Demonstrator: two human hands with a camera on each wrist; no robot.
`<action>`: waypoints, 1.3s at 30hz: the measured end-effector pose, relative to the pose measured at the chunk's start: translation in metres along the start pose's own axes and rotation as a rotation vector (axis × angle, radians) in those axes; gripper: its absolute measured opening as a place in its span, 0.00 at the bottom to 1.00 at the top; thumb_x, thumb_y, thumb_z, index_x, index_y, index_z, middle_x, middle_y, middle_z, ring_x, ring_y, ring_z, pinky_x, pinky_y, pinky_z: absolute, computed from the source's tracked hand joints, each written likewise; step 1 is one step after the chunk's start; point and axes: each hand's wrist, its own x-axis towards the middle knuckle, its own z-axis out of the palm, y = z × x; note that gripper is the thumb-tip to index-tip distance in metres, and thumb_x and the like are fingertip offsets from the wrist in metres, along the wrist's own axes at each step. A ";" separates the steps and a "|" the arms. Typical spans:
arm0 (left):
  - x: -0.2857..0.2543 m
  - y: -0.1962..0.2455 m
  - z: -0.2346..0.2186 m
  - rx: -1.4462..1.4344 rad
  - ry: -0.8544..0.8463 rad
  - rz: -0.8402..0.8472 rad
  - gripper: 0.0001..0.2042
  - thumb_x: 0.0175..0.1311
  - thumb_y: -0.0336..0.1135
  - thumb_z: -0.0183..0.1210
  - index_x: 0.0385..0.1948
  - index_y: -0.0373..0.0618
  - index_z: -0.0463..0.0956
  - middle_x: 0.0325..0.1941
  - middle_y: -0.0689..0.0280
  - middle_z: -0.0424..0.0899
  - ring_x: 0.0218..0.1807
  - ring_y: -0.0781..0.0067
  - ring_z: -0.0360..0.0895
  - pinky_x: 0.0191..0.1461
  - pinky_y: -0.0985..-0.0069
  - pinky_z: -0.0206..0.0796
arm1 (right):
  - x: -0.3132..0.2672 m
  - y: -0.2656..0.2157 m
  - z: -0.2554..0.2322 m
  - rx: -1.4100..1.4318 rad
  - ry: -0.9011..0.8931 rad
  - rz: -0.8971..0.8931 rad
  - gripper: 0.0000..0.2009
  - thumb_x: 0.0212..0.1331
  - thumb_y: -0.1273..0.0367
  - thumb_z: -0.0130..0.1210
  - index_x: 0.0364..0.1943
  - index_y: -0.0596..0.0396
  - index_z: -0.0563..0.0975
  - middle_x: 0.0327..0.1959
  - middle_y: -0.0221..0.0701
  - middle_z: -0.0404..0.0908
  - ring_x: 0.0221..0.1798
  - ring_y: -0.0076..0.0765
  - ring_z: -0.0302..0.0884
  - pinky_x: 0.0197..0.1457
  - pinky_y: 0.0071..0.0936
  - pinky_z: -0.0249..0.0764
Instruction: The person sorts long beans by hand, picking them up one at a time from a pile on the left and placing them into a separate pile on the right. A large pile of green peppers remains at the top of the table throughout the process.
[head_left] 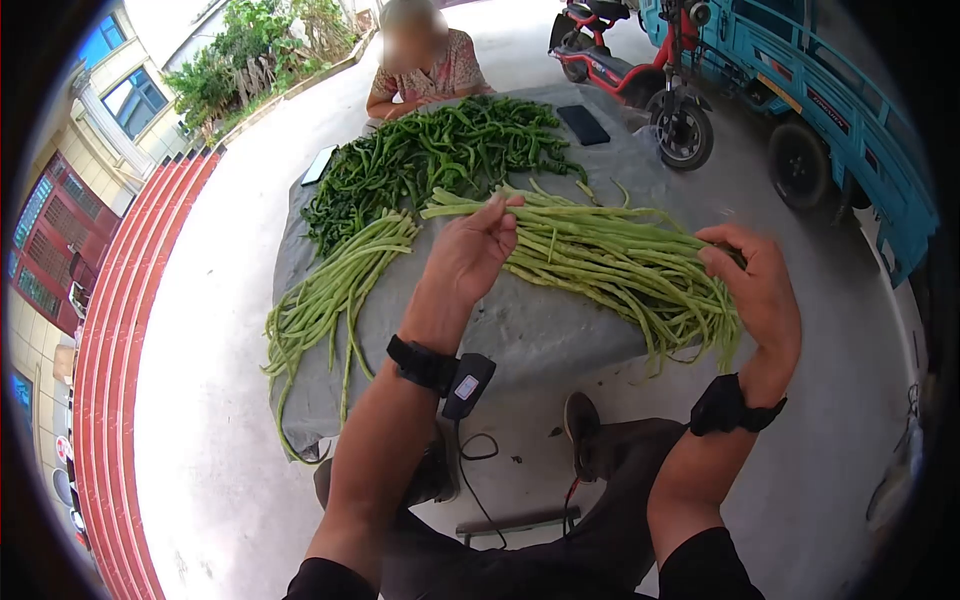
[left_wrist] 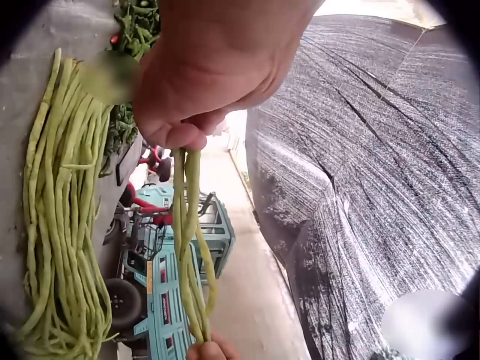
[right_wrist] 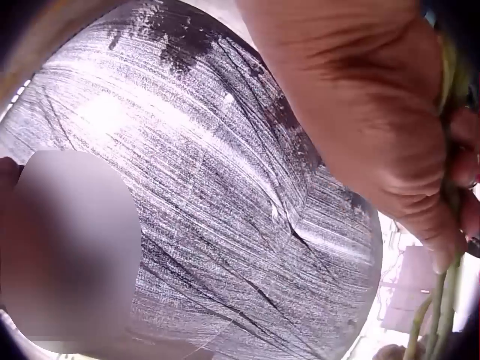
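A few long green yardlong beans [left_wrist: 192, 232] are stretched between my two hands. My left hand [head_left: 472, 248] pinches them at one end, over the middle of the table. Farther right, my right hand [head_left: 760, 290] grips the other end between thumb and fingers; these beans also show beside it in the right wrist view [right_wrist: 442, 300]. Below them lies a large bundle of yardlong beans [head_left: 590, 250], its right end partly behind my right hand. A smaller bundle of yardlong beans [head_left: 340, 275] lies to the left, some tips hanging past the table's near edge.
Green peppers [head_left: 440, 150] are heaped across the far side of the grey-covered table [head_left: 500, 335]. A dark phone [head_left: 583, 125] and a pale phone [head_left: 319, 165] flank them. Opposite sits a person [head_left: 440, 75]. A red scooter [head_left: 625, 75] and a blue cargo tricycle [head_left: 830, 120] stand at right.
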 end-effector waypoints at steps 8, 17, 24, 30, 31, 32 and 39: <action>0.052 -0.046 -0.020 0.065 -0.019 -0.092 0.09 0.83 0.34 0.54 0.51 0.38 0.73 0.53 0.53 0.84 0.43 0.69 0.81 0.46 0.77 0.81 | 0.021 0.095 0.005 -0.155 -0.036 0.142 0.14 0.62 0.70 0.63 0.48 0.66 0.85 0.35 0.37 0.88 0.40 0.29 0.83 0.47 0.31 0.76; 0.083 -0.054 -0.017 0.552 0.194 -0.070 0.14 0.76 0.44 0.65 0.45 0.42 0.78 0.36 0.64 0.82 0.25 0.73 0.77 0.25 0.73 0.69 | 0.033 0.123 0.021 -0.277 0.087 0.092 0.13 0.57 0.68 0.66 0.44 0.60 0.86 0.37 0.43 0.88 0.42 0.46 0.86 0.50 0.39 0.78; 0.096 -0.054 -0.021 0.641 0.247 -0.136 0.15 0.74 0.45 0.66 0.46 0.43 0.78 0.32 0.66 0.81 0.23 0.76 0.75 0.22 0.75 0.69 | 0.037 0.135 0.032 -0.296 0.160 0.069 0.12 0.57 0.68 0.67 0.43 0.60 0.86 0.39 0.43 0.89 0.43 0.48 0.87 0.50 0.41 0.79; 0.090 -0.057 -0.023 0.487 0.308 -0.047 0.10 0.75 0.34 0.63 0.50 0.41 0.77 0.40 0.59 0.87 0.30 0.70 0.84 0.29 0.73 0.79 | 0.036 0.149 0.035 -0.338 0.186 0.065 0.13 0.56 0.69 0.68 0.45 0.58 0.86 0.45 0.43 0.88 0.49 0.51 0.86 0.55 0.44 0.79; 0.089 -0.056 -0.022 0.480 0.312 -0.017 0.11 0.75 0.32 0.62 0.52 0.39 0.77 0.41 0.57 0.87 0.32 0.68 0.85 0.31 0.73 0.80 | 0.035 0.152 0.035 -0.345 0.190 0.052 0.13 0.56 0.70 0.69 0.45 0.57 0.86 0.46 0.42 0.88 0.50 0.51 0.85 0.56 0.45 0.79; 0.088 -0.054 -0.021 0.472 0.317 0.013 0.11 0.74 0.29 0.61 0.53 0.37 0.76 0.43 0.55 0.87 0.33 0.66 0.86 0.32 0.72 0.81 | 0.034 0.156 0.034 -0.339 0.188 0.059 0.13 0.56 0.70 0.69 0.45 0.57 0.85 0.46 0.42 0.87 0.51 0.51 0.85 0.57 0.45 0.78; 0.077 -0.035 -0.011 0.642 0.389 0.214 0.24 0.71 0.22 0.60 0.65 0.22 0.64 0.50 0.44 0.85 0.41 0.54 0.90 0.39 0.67 0.85 | 0.031 0.156 0.036 -0.364 0.180 0.060 0.12 0.56 0.73 0.69 0.45 0.55 0.84 0.45 0.40 0.84 0.52 0.51 0.83 0.58 0.46 0.77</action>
